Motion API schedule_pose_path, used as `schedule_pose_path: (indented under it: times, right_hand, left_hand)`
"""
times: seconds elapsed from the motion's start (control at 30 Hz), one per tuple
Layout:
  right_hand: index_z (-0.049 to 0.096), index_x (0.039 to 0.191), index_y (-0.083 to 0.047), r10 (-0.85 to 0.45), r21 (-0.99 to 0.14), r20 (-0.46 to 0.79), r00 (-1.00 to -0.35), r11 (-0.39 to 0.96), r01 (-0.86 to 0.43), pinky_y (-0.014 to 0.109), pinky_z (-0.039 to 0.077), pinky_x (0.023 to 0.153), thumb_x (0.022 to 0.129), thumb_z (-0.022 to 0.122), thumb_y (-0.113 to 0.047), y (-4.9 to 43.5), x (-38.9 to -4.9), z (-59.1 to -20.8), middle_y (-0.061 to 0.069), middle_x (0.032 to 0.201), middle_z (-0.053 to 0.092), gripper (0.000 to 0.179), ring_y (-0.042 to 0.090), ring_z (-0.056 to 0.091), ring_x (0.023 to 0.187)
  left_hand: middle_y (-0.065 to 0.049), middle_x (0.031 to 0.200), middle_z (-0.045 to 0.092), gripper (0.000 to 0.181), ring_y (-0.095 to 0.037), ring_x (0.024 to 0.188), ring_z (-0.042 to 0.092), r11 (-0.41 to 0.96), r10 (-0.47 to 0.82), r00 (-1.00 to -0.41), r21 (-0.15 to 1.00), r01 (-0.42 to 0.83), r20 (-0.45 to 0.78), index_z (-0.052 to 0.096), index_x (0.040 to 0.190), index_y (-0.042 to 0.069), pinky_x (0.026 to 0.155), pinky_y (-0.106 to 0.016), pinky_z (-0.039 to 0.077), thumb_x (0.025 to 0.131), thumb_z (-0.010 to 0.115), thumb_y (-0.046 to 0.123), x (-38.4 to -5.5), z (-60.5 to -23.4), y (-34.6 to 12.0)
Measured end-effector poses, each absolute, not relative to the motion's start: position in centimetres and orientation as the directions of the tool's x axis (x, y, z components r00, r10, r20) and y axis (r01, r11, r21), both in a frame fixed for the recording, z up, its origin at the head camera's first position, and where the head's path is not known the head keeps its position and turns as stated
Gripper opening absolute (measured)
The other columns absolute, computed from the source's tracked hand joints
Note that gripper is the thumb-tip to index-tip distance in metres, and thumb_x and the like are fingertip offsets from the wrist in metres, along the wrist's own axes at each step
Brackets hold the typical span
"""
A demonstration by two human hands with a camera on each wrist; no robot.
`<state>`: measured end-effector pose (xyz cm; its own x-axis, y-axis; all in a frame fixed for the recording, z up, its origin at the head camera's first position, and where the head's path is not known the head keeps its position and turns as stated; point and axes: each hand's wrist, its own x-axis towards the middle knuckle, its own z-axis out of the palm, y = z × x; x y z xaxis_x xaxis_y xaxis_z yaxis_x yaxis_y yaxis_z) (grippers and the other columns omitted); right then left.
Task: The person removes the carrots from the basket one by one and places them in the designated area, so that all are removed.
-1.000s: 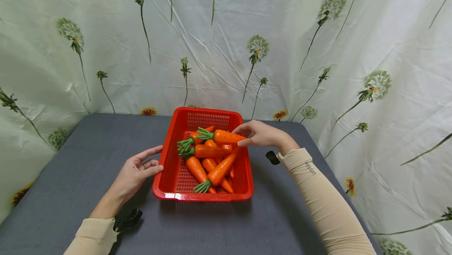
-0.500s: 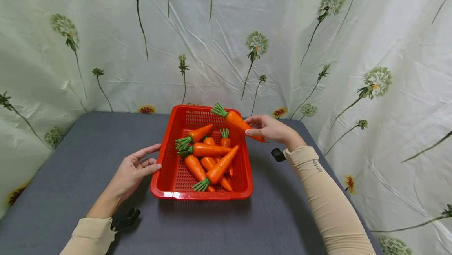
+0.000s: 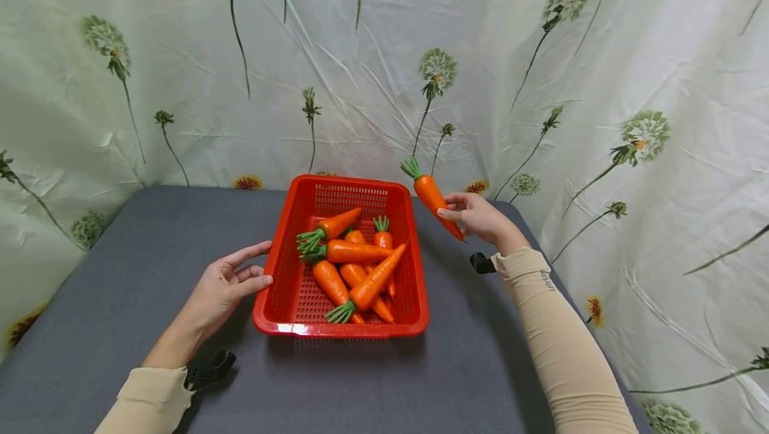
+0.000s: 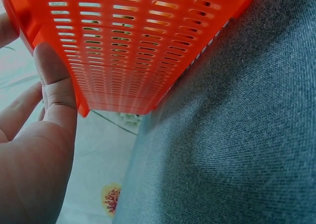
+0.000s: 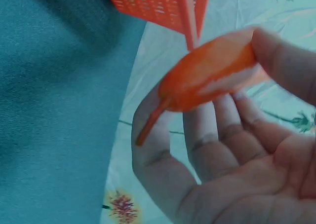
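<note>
In the head view, my right hand point(image 3: 480, 217) pinches a carrot point(image 3: 431, 192) between thumb and fingers, in the air just right of the red basket. Its green top points up and away, its thin tip down to the right. The right wrist view shows this carrot point(image 5: 212, 71) close up, the thumb on one side and fingers curled on the other. My left hand point(image 3: 225, 290) rests its fingertips at the left rim of the basket point(image 3: 342, 332), fingers outside it. Several other carrots point(image 3: 374, 284) with green tops lie crossed in the basket.
The basket stands on a dark grey cloth-covered table point(image 3: 336, 394). A white curtain point(image 3: 360, 87) printed with dandelions hangs behind and at the sides. A black wrist strap piece point(image 3: 210, 370) shows under the left wrist, another point(image 3: 482, 263) by the right.
My right hand has lifted the carrot out of the basket and carried it right past the rim, turning its green top upward. The left hand stays at the left rim.
</note>
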<state>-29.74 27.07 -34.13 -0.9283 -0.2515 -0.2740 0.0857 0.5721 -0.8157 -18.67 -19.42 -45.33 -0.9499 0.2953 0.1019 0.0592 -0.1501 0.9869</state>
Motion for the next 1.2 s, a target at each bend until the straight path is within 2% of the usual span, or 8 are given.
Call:
schedule_pose_path:
  times: [0.23, 0.47, 0.7, 0.83, 0.97, 1.07, 1.2]
  right_hand:
    - [0.042, 0.146, 0.001, -0.14, -0.823, -0.32, -0.937, 0.53, 0.202, 0.033, 0.052, 0.078, 0.103, 0.057, -0.027, 27.8, -30.0, -35.1, 0.021, 0.139, 0.051, 0.054, 0.029, 0.055, 0.11]
    - [0.043, 0.146, 0.001, -0.044, -0.814, -0.355, -0.934, 0.505, 0.286, 0.035, 0.054, 0.081, 0.102, 0.059, -0.029, 27.8, -30.1, -36.7, 0.016, 0.131, 0.054, 0.056, 0.029, 0.054, 0.11]
    - [0.042, 0.146, 0.003, 0.023, -0.795, -0.411, -0.911, 0.481, 0.37, 0.05, 0.051, 0.102, 0.101, 0.059, -0.027, 27.7, -30.0, -38.7, 0.016, 0.131, 0.053, 0.056, 0.027, 0.054, 0.114]
    - [0.043, 0.145, 0.004, 0.053, -0.781, -0.44, -0.897, 0.47, 0.411, 0.053, 0.048, 0.106, 0.101, 0.06, -0.028, 27.7, -29.9, -39.7, 0.014, 0.129, 0.053, 0.057, 0.026, 0.054, 0.112]
    - [0.054, 0.135, 0.003, 0.056, -0.774, -0.435, -0.899, 0.487, 0.405, 0.049, 0.053, 0.098, 0.1, 0.062, -0.029, 27.8, -29.7, -40.6, 0.005, 0.106, 0.061, 0.049, 0.02, 0.058, 0.098]
    - [0.061, 0.127, 0.002, 0.052, -0.773, -0.423, -0.905, 0.5, 0.39, 0.043, 0.056, 0.089, 0.1, 0.062, -0.029, 27.7, -29.5, -41.1, -0.001, 0.091, 0.06, 0.042, 0.015, 0.059, 0.086]
    - [0.061, 0.122, 0.002, 0.068, -0.772, -0.424, -0.903, 0.495, 0.399, 0.035, 0.056, 0.079, 0.099, 0.063, -0.03, 27.5, -29.6, -41.8, -0.002, 0.089, 0.056, 0.039, 0.013, 0.055, 0.08]
  left_hand:
    - [0.0, 0.088, 0.069, 0.065, -0.009, 0.081, 0.067, -0.138, 0.298, -0.949, 0.988, 0.063, 0.102, 0.035, 0.151, -0.003, 0.084, -0.025, 0.059, 0.094, 0.065, -0.002, -18.8, -45.2, -19.3]
    - [0.001, 0.088, 0.069, 0.066, -0.007, 0.081, 0.067, -0.133, 0.292, -0.951, 0.989, 0.067, 0.104, 0.035, 0.151, -0.003, 0.084, -0.024, 0.058, 0.093, 0.066, -0.002, -18.8, -45.1, -19.3]
    - [0.001, 0.088, 0.069, 0.066, -0.008, 0.08, 0.067, -0.142, 0.285, -0.953, 0.988, 0.064, 0.103, 0.035, 0.151, -0.003, 0.084, -0.024, 0.058, 0.093, 0.066, -0.003, -18.8, -45.3, -19.5]
    - [0.001, 0.087, 0.069, 0.066, -0.008, 0.08, 0.067, -0.144, 0.285, -0.953, 0.987, 0.064, 0.103, 0.035, 0.151, -0.004, 0.084, -0.024, 0.058, 0.093, 0.066, -0.003, -18.7, -45.4, -19.5]
    - [0.001, 0.087, 0.069, 0.066, -0.008, 0.08, 0.067, -0.143, 0.287, -0.952, 0.987, 0.067, 0.106, 0.035, 0.151, -0.004, 0.084, -0.023, 0.058, 0.093, 0.066, -0.003, -18.6, -45.3, -19.5]
    - [0.0, 0.087, 0.069, 0.066, -0.008, 0.079, 0.067, -0.139, 0.284, -0.953, 0.988, 0.07, 0.108, 0.035, 0.151, -0.004, 0.084, -0.024, 0.058, 0.093, 0.066, -0.003, -18.6, -45.3, -19.4]
    - [0.0, 0.087, 0.069, 0.066, -0.009, 0.079, 0.068, -0.125, 0.283, -0.953, 0.99, 0.071, 0.104, 0.035, 0.151, -0.003, 0.084, -0.024, 0.059, 0.093, 0.067, -0.002, -18.6, -45.3, -19.4]
